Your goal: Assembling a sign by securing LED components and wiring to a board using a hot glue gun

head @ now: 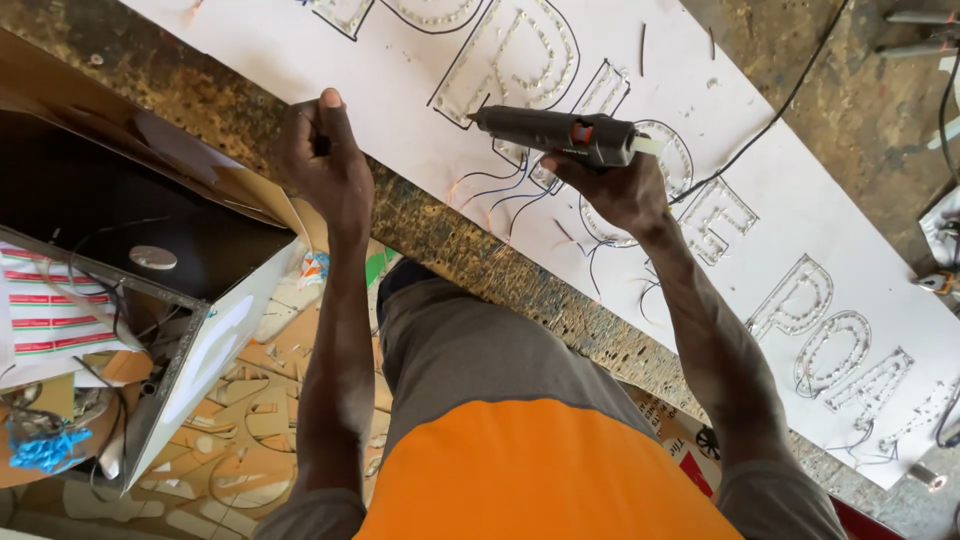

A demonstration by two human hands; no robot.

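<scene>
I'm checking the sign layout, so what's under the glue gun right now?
Under the glue gun lies the white board with outlined letters filled with small bulbs, plus thin wires. The right hand covers part of one letter; the bench beneath the board is hidden.

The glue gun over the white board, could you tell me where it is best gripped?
Grip the glue gun by its handle, from the near side, as the right hand does: the body lies level, its nozzle pointing left and stick end right.

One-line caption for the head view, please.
Right hand holds a dark glue gun over a white sign board with bead-outlined letters; left hand grips the workbench edge.
</scene>
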